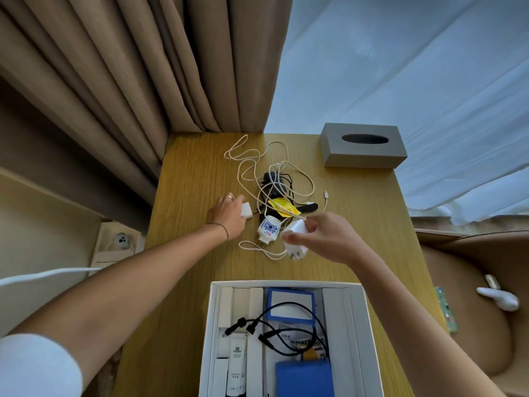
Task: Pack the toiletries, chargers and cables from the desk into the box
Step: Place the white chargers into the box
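Observation:
My right hand (323, 237) is closed around a white charger (296, 239) whose prongs point down, just above the wooden desk (194, 253). My left hand (229, 214) rests on the desk with its fingers touching a small white adapter block (246, 210). Between the hands stands a white plug with a blue pattern (268, 229). Behind them lies a tangle of cream cables (257, 164), a black adapter (273, 181) and a yellow sachet (283, 207). The white box (213, 325) at the desk's near edge holds a black cable, tubes and blue packs.
A grey tissue box (362, 146) stands at the desk's far right corner. Beige curtains (143, 67) hang at the back left. A wall socket (121, 240) sits left of the desk. A brown seat (472, 296) with a white object on it is to the right.

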A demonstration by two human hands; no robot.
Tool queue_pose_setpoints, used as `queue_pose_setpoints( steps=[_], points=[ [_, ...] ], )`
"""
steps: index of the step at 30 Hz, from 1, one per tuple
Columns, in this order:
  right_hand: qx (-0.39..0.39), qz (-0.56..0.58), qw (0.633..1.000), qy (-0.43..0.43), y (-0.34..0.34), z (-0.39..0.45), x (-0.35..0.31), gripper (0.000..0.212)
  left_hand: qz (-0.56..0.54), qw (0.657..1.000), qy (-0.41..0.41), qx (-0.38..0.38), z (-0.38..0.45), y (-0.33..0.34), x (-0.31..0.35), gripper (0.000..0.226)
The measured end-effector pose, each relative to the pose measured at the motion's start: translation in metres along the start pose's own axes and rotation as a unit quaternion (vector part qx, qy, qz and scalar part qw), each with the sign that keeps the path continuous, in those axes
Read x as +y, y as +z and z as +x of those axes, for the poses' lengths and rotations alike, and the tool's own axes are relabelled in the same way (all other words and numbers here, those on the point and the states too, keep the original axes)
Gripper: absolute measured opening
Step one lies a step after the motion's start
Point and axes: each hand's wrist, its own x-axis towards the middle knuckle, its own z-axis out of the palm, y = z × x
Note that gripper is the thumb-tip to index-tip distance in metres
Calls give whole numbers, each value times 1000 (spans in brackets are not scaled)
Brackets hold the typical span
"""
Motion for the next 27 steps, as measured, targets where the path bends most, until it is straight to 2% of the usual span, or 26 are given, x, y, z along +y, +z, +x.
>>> queue_pose_setpoints(
  steps=[4, 6, 12, 16, 20, 24, 27],
  points=[
    [19, 153, 988, 6, 11, -28, -11, 50, 15, 1000, 14, -24, 9, 8, -3, 45],
    [18, 215, 976, 20, 21, -39, -14, 49, 22, 999, 25, -17, 10, 12, -6, 45],
    [-28, 291, 956, 2, 51, -65, -23, 57, 1, 1000, 22, -2, 11, 15, -5, 42],
    [-7, 241, 968, -64, 80, -84, -25, 65, -111, 993, -38, -2, 0, 13, -3, 50],
    [69, 74, 982, -157, 113, -95, -19, 66, -238, 969, -70, 19, -26, 1, -3, 48],
    [135, -60, 953, -264, 139, -94, -8, 56, -341, 935, -87, 45, -66, -17, -7, 41],
    [153, -136, 923, -325, 156, -88, 2, 52, -383, 917, -101, 56, -96, -27, -12, 41]
  ],
)
